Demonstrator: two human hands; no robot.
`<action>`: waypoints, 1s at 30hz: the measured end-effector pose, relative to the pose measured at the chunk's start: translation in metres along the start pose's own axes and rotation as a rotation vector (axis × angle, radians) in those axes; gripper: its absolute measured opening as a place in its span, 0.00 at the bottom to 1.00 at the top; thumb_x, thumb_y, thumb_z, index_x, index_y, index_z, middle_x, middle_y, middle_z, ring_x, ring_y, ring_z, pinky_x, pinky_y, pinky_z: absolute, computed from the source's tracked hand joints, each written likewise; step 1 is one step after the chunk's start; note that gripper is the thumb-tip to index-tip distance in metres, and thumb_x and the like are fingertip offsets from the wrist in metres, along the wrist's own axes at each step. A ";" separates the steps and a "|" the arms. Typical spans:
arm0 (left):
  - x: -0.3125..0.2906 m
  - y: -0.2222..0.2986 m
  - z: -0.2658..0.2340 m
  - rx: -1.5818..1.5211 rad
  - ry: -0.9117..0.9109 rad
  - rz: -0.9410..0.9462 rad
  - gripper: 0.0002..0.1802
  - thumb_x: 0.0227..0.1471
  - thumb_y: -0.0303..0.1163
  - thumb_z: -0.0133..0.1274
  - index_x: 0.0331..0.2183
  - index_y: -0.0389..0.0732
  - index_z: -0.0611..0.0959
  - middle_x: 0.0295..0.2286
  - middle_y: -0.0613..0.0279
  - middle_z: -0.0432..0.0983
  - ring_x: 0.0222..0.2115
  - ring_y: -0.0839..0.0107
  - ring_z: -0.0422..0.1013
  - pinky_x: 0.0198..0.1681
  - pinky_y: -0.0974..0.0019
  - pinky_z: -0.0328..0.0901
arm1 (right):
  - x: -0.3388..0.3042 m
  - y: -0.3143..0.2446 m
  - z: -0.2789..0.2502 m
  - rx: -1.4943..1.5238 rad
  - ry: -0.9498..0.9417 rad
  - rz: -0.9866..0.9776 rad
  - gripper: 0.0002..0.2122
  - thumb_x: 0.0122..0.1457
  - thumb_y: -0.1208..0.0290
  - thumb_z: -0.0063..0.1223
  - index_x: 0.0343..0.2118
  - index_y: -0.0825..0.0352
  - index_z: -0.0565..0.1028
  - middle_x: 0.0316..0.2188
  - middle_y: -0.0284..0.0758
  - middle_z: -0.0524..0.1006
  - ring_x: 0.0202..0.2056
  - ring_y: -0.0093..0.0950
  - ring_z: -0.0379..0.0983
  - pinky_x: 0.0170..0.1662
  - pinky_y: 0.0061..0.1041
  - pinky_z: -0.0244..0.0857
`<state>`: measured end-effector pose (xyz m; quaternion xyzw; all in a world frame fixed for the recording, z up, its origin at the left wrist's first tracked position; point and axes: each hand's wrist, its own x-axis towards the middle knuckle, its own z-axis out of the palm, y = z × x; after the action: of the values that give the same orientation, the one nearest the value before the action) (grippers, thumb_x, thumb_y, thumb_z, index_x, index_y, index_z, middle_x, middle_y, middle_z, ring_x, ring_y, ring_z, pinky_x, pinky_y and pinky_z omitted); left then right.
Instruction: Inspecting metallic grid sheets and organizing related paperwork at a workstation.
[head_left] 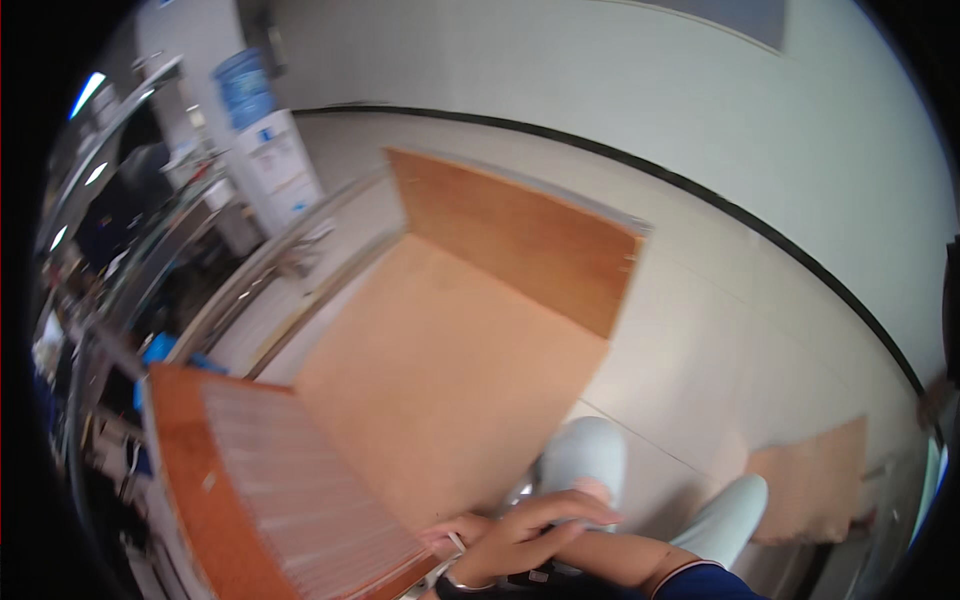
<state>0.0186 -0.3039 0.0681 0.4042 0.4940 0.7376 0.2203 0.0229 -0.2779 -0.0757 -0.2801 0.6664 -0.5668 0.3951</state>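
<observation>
My left hand point(540, 525) lies across my right forearm, fingers stretched out and pointing right. A dark band circles its wrist. My right hand point(448, 528) reaches left beneath it, near the edge of the left upright panel. Most of it is hidden, and a thin white strip shows by its fingers; I cannot tell whether it holds anything. Before me lies a piece of wooden furniture: a broad tan board point(440, 370) between two orange-brown upright panels. The far panel point(520, 240) is bare. Translucent wrap point(300, 480) covers part of the left panel point(190, 460).
A flat brown cardboard piece point(815, 485) lies on the pale tiled floor point(700, 350) at right. Back left stands a water dispenser point(280, 165) with a blue bottle point(245, 88). Cluttered racks fill the left side. My knees point(585, 455) are close by the board.
</observation>
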 end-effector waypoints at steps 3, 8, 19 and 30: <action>0.017 0.010 0.001 -0.009 0.034 -0.066 0.09 0.53 0.23 0.45 0.34 0.30 0.79 0.34 0.47 0.76 0.41 0.57 0.71 0.48 0.57 0.62 | -0.036 0.030 -0.031 0.281 0.473 -0.234 0.17 0.62 0.65 0.44 0.53 0.64 0.66 0.36 0.38 0.76 0.38 0.23 0.71 0.43 0.24 0.67; 0.042 -0.014 -0.002 -0.079 -0.038 -0.035 0.10 0.54 0.29 0.47 0.31 0.31 0.78 0.31 0.46 0.76 0.36 0.59 0.73 0.44 0.58 0.64 | -0.140 -0.035 -0.107 0.265 0.749 -0.238 0.17 0.64 0.63 0.41 0.53 0.64 0.66 0.38 0.37 0.76 0.38 0.24 0.72 0.42 0.24 0.67; 0.112 -0.097 0.021 -0.131 -0.089 -0.303 0.09 0.56 0.27 0.44 0.34 0.31 0.74 0.32 0.49 0.76 0.34 0.62 0.73 0.44 0.61 0.67 | -0.430 0.015 -0.086 -0.612 1.908 0.521 0.14 0.57 0.72 0.47 0.47 0.59 0.71 0.33 0.46 0.77 0.37 0.40 0.75 0.39 0.34 0.69; 0.141 -0.187 0.026 0.084 -0.113 -0.538 0.10 0.57 0.25 0.42 0.38 0.32 0.76 0.34 0.55 0.76 0.34 0.71 0.73 0.42 0.69 0.66 | -0.577 0.051 -0.009 -0.935 2.029 1.377 0.19 0.49 0.79 0.48 0.47 0.61 0.70 0.39 0.48 0.73 0.44 0.45 0.68 0.46 0.40 0.63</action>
<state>-0.0549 -0.1100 -0.0433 0.3076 0.6008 0.6076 0.4185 0.3258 0.2112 -0.0040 0.5540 0.8030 0.0754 -0.2061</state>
